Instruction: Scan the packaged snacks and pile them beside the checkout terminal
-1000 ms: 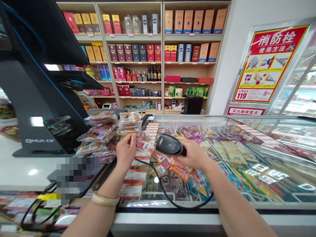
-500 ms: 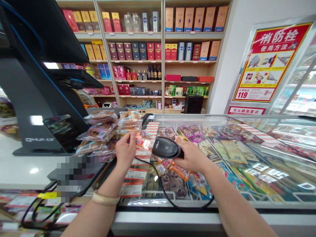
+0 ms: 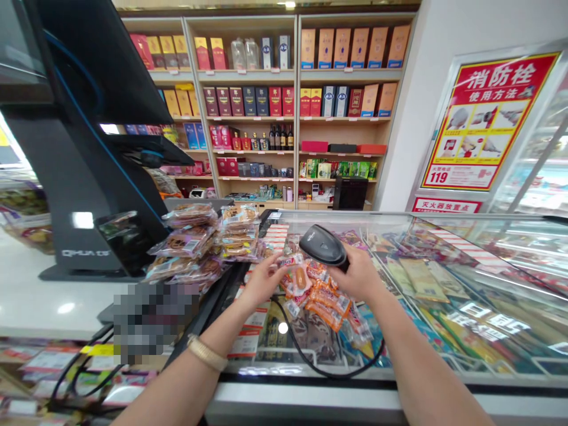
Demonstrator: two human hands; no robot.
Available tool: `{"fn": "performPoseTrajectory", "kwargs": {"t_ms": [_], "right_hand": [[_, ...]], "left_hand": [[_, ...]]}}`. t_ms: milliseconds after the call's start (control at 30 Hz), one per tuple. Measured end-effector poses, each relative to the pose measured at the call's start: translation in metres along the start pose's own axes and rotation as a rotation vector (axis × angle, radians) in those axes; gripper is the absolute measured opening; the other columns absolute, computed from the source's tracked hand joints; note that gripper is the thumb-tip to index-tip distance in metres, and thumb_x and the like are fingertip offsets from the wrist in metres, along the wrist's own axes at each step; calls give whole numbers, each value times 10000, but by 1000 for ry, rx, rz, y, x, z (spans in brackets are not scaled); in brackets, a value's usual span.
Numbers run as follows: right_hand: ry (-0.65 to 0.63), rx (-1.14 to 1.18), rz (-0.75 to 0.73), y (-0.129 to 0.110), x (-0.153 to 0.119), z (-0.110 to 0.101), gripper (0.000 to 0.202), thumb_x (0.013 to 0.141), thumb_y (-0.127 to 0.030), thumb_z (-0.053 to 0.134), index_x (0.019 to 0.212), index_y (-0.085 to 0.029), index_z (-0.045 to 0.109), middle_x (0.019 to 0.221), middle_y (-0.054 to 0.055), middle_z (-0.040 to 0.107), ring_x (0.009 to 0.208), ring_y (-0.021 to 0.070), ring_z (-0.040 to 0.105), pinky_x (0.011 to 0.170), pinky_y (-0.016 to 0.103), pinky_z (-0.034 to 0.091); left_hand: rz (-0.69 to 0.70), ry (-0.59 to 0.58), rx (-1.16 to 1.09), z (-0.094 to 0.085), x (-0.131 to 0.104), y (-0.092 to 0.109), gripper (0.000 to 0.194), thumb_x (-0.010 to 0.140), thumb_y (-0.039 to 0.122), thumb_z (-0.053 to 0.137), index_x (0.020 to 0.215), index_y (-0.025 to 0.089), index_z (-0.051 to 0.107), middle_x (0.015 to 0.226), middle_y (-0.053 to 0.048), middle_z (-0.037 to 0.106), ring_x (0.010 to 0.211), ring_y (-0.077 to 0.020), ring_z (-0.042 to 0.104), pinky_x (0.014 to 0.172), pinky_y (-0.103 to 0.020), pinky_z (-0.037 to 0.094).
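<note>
My right hand (image 3: pixel 361 273) is closed around the handle of a black barcode scanner (image 3: pixel 323 244), its head pointing up and left above the glass lid. My left hand (image 3: pixel 265 278) pinches the edge of a small snack packet (image 3: pixel 290 260) with red lettering on white, just left of the scanner. Close to those fingertips, a pink-edged wrapper (image 3: pixel 302 279) shows a brown sausage-like piece. Below both hands, several orange snack packets (image 3: pixel 326 302) lie in a loose pile on the glass. The scanner's black cable (image 3: pixel 306 359) loops around under the pile.
Stacked bagged cookies (image 3: pixel 189 245) stand left of my left hand, beside a dark register stand (image 3: pixel 89 177). The glass-topped freezer (image 3: pixel 248 373) holds packaged goods. Shelves of boxes and bottles (image 3: pixel 252 121) line the back wall; a red poster (image 3: pixel 490 124) hangs right.
My left hand has moved right with its packet, over the pile. The scanner has gone up and right in my right hand, uncovering more orange packets. The view has tilted slightly upward.
</note>
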State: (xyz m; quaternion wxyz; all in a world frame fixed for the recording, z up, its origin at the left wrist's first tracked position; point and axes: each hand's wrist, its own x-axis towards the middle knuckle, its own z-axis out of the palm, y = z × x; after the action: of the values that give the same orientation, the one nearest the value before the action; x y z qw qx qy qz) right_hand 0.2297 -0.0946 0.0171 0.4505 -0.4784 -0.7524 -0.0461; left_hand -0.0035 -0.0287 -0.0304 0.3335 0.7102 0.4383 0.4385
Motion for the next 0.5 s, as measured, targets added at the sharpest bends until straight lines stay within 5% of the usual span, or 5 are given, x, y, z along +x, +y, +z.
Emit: {"fn": "performPoseTrajectory", "kwargs": {"t_ms": [100,200,300,500], "right_hand": [[38,-50,25,5,-1,1,152,751,-264,567,868,-193,633,829,73,692,755,218,632,711,311,473],[55,-98,49,9,-1,2,149,756,-279,563,855,-186,624,820,81,682,757,227,631,704,315,472],[71,-132,77,11,-1,4,141,764,-296,565,846,-191,612,806,77,674,756,229,628,689,309,466],[72,-207,107,13,-2,8,153,769,-316,554,840,-191,606,784,79,664,738,235,626,660,309,450]], "left_hand": [[114,-176,282,6,-8,0,921,622,560,756,1406,167,478,1481,-208,396,1392,-372,349,1113,-498,333],[115,-346,513,10,-18,6,1214,516,655,790,1516,191,283,1593,-235,106,1461,-431,102,1143,-548,242],[128,-400,689,16,-22,15,1262,501,686,781,1535,235,216,1607,-228,11,1455,-460,53,1138,-592,197],[78,-419,854,30,-14,27,1151,636,709,678,1544,217,172,1605,-237,50,1427,-512,105,1109,-642,187]]}}
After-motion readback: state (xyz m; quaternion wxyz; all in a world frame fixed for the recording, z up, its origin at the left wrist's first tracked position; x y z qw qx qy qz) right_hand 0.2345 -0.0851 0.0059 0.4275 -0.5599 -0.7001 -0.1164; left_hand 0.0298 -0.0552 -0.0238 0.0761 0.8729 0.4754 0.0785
